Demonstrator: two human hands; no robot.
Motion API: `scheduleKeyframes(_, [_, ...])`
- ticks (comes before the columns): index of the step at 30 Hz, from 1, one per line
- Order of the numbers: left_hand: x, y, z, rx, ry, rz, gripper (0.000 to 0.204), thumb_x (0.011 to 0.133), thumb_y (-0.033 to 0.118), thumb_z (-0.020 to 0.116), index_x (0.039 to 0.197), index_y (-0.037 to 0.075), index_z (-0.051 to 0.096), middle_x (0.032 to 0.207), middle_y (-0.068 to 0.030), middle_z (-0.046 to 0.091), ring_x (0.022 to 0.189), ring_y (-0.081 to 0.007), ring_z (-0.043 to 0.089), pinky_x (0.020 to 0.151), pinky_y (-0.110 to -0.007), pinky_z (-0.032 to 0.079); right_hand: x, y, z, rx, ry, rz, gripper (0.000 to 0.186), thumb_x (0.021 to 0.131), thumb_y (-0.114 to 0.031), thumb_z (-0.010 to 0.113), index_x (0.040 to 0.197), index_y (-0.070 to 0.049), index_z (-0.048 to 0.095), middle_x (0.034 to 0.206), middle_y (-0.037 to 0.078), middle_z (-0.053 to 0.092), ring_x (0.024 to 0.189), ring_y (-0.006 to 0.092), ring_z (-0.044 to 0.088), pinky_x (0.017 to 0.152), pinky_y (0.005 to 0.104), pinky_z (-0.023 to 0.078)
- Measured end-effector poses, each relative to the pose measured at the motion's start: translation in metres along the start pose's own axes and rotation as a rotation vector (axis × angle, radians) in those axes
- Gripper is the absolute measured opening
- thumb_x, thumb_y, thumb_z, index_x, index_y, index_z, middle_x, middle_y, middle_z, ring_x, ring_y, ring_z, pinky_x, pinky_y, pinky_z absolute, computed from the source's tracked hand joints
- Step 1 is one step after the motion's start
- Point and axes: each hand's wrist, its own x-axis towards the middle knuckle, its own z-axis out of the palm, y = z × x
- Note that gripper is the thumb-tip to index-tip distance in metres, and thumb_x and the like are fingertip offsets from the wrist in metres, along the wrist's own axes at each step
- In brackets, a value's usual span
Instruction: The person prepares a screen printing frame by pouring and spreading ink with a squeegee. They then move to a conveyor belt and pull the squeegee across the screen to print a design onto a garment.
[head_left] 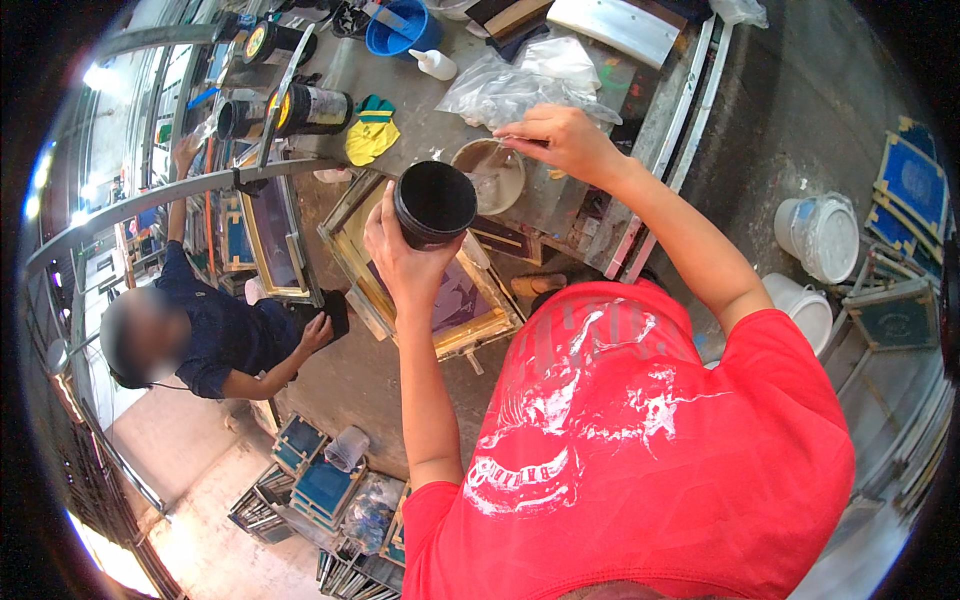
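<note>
My left hand (412, 262) is wrapped round a black plastic tub (435, 205), held up with its dark mouth facing me. My right hand (562, 143) is closed in a pinch above a round pail (508, 192) of pale, creamy stuff. What its fingers hold is too small to make out. A whitish, translucent piece (484, 190) shows inside the pail below those fingers, partly behind the tub. Beside my right hand lies a crumpled clear plastic bag (490, 96) on the bench.
A yellow-and-green cloth item (373, 135), a white squeeze bottle (435, 64) and a blue bucket (376, 38) are on the bench. Framed screens (450, 335) lean below. At left another person (215, 320) stands among racks. White pails (822, 240) stand at right.
</note>
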Motion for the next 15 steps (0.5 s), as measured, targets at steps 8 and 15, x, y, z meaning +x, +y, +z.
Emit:
scheduleKeyframes(8, [0.002, -0.007, -0.001, -0.241, 0.016, -0.077, 0.11, 0.05, 0.021, 0.097, 0.146, 0.01, 0.044, 0.132, -0.0146, 0.054, 0.123, -0.0333, 0.053, 0.105, -0.046, 0.043, -0.001, -0.004, 0.0, 0.028, -0.004, 0.029, 0.02, 0.091, -0.022, 0.071, 0.108, -0.012, 0.075, 0.073, 0.009, 0.06, 0.072, 0.0274, 0.059, 0.068, 0.0392, 0.048])
scheduleKeyframes(15, [0.038, -0.045, 0.003, -0.842, 0.037, -0.336, 0.096, 0.057, 0.009, 0.096, 0.137, 0.002, 0.044, 0.128, -0.0116, 0.06, 0.115, -0.0223, 0.061, 0.101, -0.037, 0.049, -0.007, -0.007, 0.005, 0.032, -0.185, 0.054, 0.022, 0.094, -0.026, 0.065, 0.105, -0.009, 0.074, 0.082, 0.013, 0.062, 0.081, 0.0331, 0.062, 0.074, 0.0436, 0.05])
